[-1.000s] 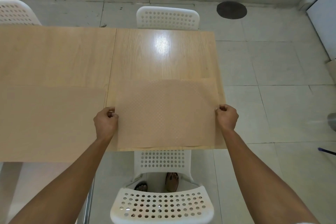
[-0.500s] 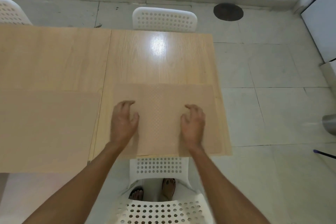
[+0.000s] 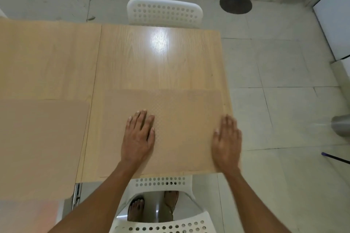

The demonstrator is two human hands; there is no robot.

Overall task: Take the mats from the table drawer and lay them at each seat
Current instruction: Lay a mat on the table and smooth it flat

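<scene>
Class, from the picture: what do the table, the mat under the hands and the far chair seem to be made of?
Table: probably wood-look laminate, glossy; grain lines and a bright glare spot.
Mat: thin, matte, tan sheet, perhaps woven vinyl; fine dotted texture.
Chair: white moulded plastic, smooth; rows of punched holes.

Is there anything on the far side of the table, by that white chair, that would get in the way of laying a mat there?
Nothing visible: the table in front of the far white chair is bare wood.

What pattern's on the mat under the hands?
Tan mat with a fine dotted weave, clearest in the head view.
</scene>
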